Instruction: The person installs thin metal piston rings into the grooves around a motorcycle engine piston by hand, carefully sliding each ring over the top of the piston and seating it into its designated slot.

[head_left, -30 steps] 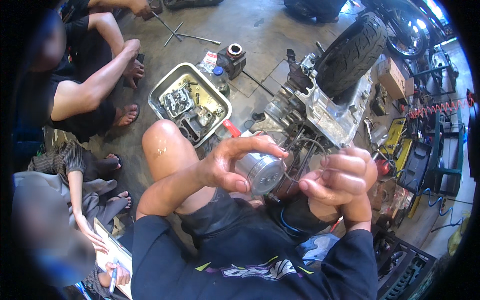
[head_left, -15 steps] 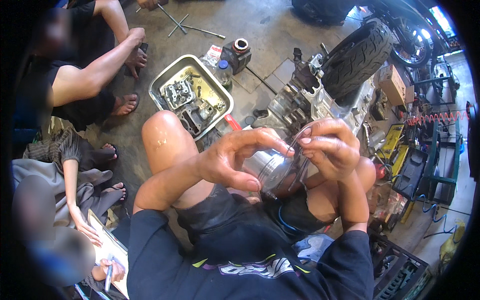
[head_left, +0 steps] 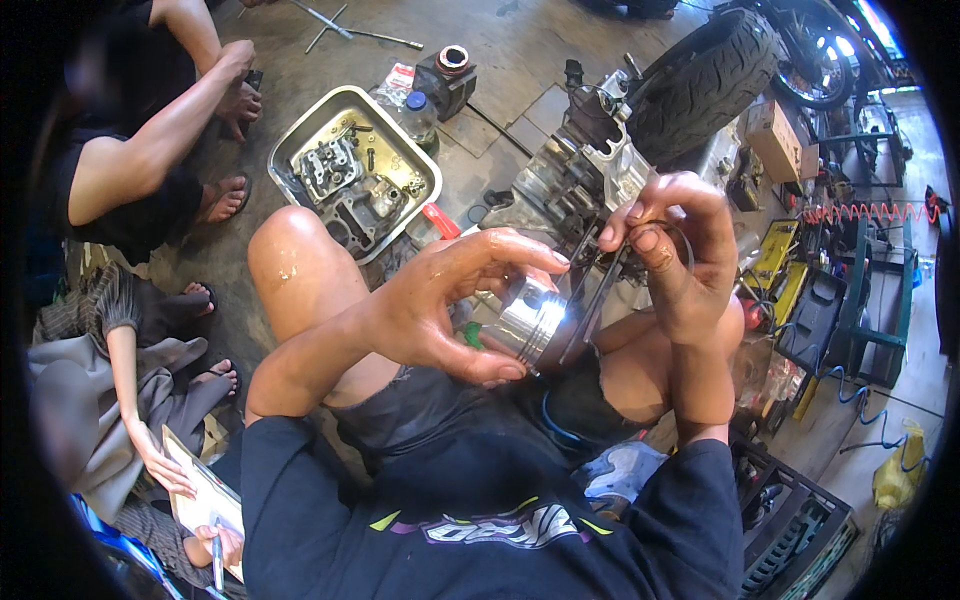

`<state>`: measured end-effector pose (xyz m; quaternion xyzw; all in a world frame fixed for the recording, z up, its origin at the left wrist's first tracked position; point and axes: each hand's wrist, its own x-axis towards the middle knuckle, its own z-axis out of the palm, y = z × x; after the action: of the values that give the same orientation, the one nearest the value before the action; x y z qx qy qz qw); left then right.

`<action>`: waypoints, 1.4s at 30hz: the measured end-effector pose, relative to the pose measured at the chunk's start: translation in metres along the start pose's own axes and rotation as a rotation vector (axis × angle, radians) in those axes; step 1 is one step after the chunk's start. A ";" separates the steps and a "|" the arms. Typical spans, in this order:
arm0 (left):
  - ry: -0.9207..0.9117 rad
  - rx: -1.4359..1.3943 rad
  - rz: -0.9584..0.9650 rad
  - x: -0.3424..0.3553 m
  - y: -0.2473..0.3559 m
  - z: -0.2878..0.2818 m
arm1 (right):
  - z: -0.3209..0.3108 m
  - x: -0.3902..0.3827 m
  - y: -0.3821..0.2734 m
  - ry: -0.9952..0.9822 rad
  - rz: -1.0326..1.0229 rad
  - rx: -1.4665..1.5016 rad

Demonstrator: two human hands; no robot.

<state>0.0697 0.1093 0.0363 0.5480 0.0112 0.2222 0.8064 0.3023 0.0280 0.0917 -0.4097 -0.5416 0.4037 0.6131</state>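
A shiny silver piston (head_left: pixel 530 318) with grooves around its crown sits over my lap. My left hand (head_left: pixel 440 305) curves around it, the fingers above and the thumb along its lower edge. Up and to the right, my right hand (head_left: pixel 685 255) pinches a thin, dark piston ring (head_left: pixel 686 238) between thumb and fingers, apart from the piston. Dark metal studs (head_left: pixel 592 300) slant between my hands. Beyond them lies the open engine block (head_left: pixel 560 180); what supports the piston is hidden.
A metal tray (head_left: pixel 432 190) with engine parts stands ahead on the left, near a blue-capped bottle (head_left: pixel 418 118). A motorcycle tyre (head_left: pixel 705 90) rises at the far right. Two people are at left, one writing on a clipboard (head_left: pixel 205 500). Tool racks (head_left: pixel 800 515) line the right.
My right hand has moved up and away from the piston with the ring, which was by my left fingertips. My left hand's fingers have drawn back around the piston.
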 end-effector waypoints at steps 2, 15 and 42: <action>-0.018 0.052 0.021 0.001 0.002 0.000 | -0.008 0.002 -0.002 -0.057 -0.137 -0.332; -0.050 0.109 0.165 0.003 -0.017 -0.002 | 0.011 -0.004 -0.012 0.129 -0.162 -0.376; 0.000 0.318 0.305 0.014 -0.014 0.001 | 0.008 0.002 -0.020 -0.101 -0.280 -0.610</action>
<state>0.0868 0.1096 0.0275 0.6636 -0.0369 0.3371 0.6668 0.2957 0.0232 0.1121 -0.4753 -0.7180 0.1548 0.4843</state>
